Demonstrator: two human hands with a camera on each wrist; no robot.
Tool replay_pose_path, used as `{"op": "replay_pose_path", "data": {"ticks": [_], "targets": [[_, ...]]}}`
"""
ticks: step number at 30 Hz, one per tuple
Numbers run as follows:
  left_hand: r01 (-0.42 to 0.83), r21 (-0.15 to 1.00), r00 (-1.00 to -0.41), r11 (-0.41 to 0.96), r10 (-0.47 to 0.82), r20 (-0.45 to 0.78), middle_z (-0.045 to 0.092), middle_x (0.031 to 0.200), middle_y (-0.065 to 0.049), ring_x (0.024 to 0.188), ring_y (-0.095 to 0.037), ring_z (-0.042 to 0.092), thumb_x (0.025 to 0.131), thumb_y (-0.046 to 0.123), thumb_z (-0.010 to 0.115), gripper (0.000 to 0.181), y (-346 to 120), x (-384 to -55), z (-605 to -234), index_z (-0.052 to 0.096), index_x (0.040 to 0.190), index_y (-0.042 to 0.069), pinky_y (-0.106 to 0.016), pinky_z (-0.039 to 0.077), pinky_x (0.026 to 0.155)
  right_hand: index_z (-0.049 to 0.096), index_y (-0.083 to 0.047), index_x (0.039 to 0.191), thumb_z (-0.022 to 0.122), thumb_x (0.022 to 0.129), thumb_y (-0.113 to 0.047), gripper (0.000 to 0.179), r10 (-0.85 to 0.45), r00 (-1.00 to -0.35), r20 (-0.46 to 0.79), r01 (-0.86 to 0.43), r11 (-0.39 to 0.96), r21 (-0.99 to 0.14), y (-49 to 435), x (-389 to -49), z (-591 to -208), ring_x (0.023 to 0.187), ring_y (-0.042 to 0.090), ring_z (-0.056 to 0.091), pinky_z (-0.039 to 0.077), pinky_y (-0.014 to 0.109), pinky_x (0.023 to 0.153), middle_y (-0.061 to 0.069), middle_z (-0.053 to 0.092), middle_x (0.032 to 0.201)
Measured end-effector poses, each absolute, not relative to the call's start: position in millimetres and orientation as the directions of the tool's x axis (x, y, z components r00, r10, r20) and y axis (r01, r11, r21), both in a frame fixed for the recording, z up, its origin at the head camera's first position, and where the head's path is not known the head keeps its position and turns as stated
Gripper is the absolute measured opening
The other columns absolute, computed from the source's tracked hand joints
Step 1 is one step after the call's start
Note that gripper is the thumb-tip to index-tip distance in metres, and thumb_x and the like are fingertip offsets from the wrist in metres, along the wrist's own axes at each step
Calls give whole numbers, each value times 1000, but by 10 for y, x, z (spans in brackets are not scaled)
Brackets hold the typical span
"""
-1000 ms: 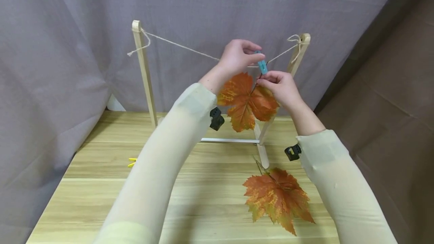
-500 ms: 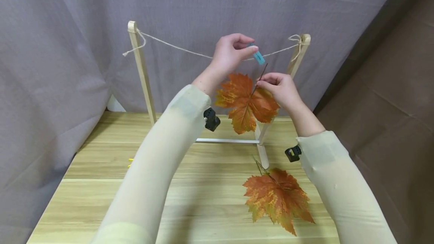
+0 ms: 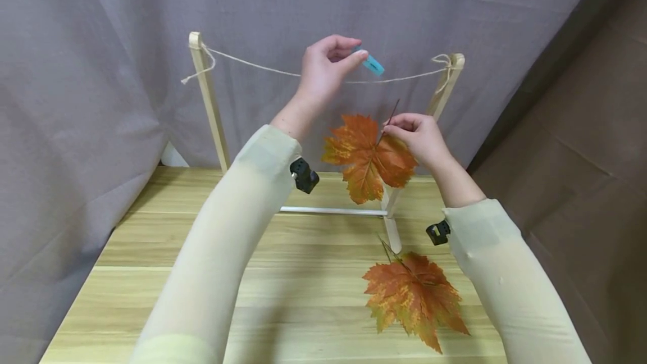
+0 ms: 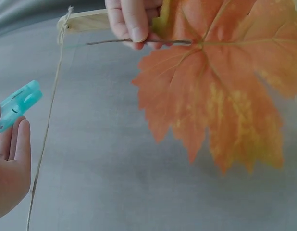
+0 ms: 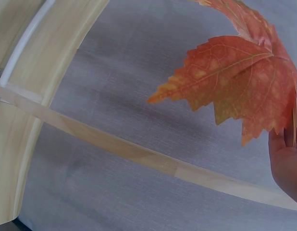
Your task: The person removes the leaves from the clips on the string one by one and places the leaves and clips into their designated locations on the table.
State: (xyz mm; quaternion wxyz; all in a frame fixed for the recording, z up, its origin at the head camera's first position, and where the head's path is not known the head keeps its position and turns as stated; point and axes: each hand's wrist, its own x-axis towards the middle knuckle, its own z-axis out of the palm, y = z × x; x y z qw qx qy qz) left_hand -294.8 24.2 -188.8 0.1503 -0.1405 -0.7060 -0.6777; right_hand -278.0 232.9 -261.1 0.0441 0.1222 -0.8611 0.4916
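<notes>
My left hand pinches a light blue clothespin between thumb and fingers, just above the string. In the left wrist view the clothespin is apart from the string. Lower and to the right, my right hand pinches the thin dark stem of an orange maple leaf. The stem's upper end points up below the string, not touching it. The right wrist view shows the leaf hanging beside the hand, whose fingertips are partly hidden.
The string sags between two wooden posts, tied at each top. A white bar joins the frame low down. More maple leaves lie on the wooden table at the front right. A grey curtain hangs behind.
My left hand has moved up and left with the clothespin, away from the leaf stem and above the string. The string has risen. My right hand has dropped slightly, still holding the stem.
</notes>
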Motion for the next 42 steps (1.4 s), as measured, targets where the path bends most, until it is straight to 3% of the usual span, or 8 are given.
{"op": "replay_pose_path", "data": {"ticks": [4,10,17,20,24,32,42], "targets": [[384,923,-923,10,-6,385,67,93,-4,90,-13,63,84,15,70,26,144,-2932,-1877,66,107,4,-17,48,78,70,-9,88,64,89,-15,8,-173,-968,183,-246,492,-835,2352,-2787,-2634,75,-3,59,47,12,66,-24,65,75],[373,928,-928,19,26,373,65,86,2,86,-11,62,82,15,71,30,-31,-2879,-1905,65,110,4,-20,48,79,65,1,94,63,89,-14,16,-238,-960,146,-252,514,-820,2403,-2751,-2651,72,-2,56,44,14,62,-23,63,75],[353,932,-931,83,128,341,68,94,-5,88,-13,63,84,12,69,31,-233,-2755,-2042,63,113,3,-23,50,86,64,3,96,62,90,-12,17,-277,-955,103,-243,537,-808,2473,-2745,-2718,67,2,53,40,20,57,-18,64,74],[341,934,-930,105,182,319,68,99,-7,88,-11,64,85,12,68,31,-302,-2697,-2128,63,115,3,-25,50,88,64,1,95,61,90,-12,15,-296,-951,90,-243,533,-811,2501,-2739,-2729,68,1,54,43,18,59,-18,64,75],[315,946,-928,70,233,292,68,92,-3,82,-9,63,86,10,66,28,-380,-2616,-2255,62,113,1,-28,52,86,65,-3,95,61,91,-13,12,-325,-943,69,-244,536,-808,2533,-2728,-2752,73,-1,58,47,15,65,-20,64,78],[278,960,-927,39,274,257,65,81,5,75,-8,62,90,10,60,25,-571,-2475,-2515,61,112,-2,-25,53,77,62,6,102,58,92,-12,20,-377,-926,26,-255,570,-781,2638,-2704,-2852,79,-3,60,49,13,72,-19,64,83],[175,975,-944,140,306,126,64,96,5,85,-6,62,89,12,62,37,-817,-2422,-2821,56,124,1,-25,51,87,62,7,100,57,93,-10,19,-409,-913,-17,-248,587,-771,2828,-2660,-3030,81,-2,62,49,12,76,-14,66,84]]}}
